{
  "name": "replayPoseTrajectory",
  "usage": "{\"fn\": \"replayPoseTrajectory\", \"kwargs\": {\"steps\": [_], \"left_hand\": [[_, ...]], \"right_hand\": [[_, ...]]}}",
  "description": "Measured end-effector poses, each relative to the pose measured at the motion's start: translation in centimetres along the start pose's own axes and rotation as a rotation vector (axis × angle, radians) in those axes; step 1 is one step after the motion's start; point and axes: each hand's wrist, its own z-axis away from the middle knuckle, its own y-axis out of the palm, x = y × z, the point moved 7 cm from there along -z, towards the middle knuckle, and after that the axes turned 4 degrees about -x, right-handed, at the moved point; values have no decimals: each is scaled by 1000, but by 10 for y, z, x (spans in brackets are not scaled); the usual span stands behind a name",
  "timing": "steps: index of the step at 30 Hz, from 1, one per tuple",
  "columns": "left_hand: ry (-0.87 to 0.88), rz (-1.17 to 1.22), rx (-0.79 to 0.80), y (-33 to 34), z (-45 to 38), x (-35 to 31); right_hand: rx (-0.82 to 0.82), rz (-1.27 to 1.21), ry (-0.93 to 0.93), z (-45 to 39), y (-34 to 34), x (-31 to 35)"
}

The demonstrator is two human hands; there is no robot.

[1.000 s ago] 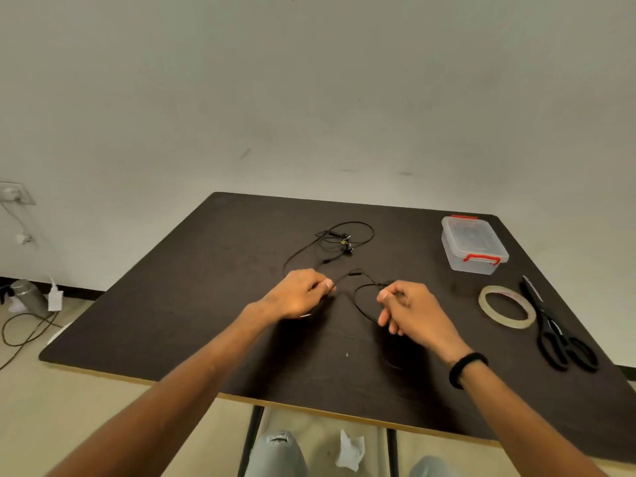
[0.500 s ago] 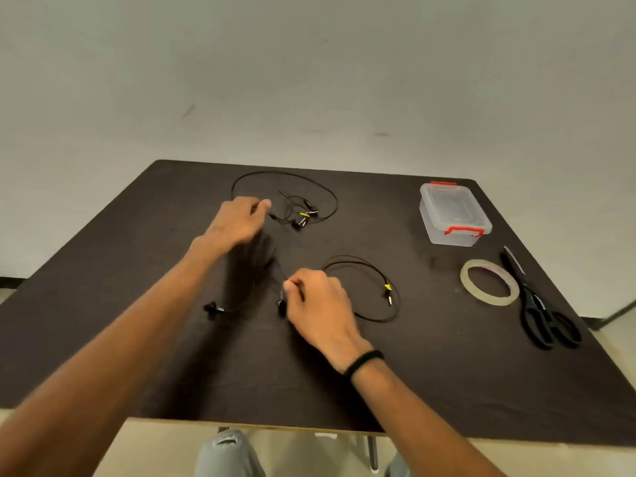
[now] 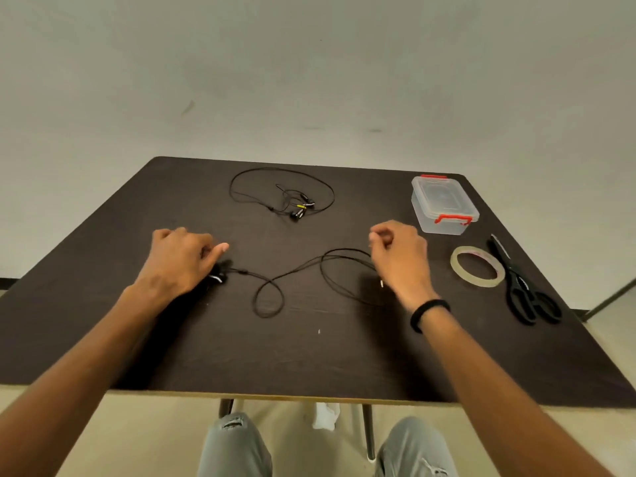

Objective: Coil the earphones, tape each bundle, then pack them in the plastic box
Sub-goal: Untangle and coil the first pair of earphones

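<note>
The near earphones (image 3: 292,273) lie strung out on the dark surface (image 3: 309,356) between the two hands. Their buds sit under the left hand (image 3: 179,259), whose fingers (image 3: 220,248) curl down onto that end and appear to grip it, though the hand hides the contact. From those fingers the cord runs rightward, makes a small loop, then rises into a wider loop that passes beneath the right hand (image 3: 399,259). The right fingers (image 3: 380,235) are curled together, thumb against forefinger, raised above the cord; whether they pinch a strand I cannot tell. The plug tip shows just below that hand's heel.

Beyond both sets of fingers, towards the far edge, a second pair (image 3: 285,196) rests in a loose ring with its buds bunched inside.

Right of the right fingers stands the box (image 3: 444,204), clear with red clips, lid on. Nearer than the box lies the tape (image 3: 477,266), flat, and just beside it, further right, the scissors (image 3: 523,287), closed, handles nearest the person.
</note>
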Motion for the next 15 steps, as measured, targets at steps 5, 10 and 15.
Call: {"fn": "replayPoseTrajectory", "kwargs": {"steps": [5, 10, 15], "left_hand": [[-144, -45, -9, -23, -8, -10], [34, 118, -97, -25, -23, -111], [5, 275, 35, 27, -48, -185]], "right_hand": [[231, 284, 53, -22, 7, -31], [336, 271, 8, -23, 19, -17], [372, 328, -60, -32, 36, -19]]}}
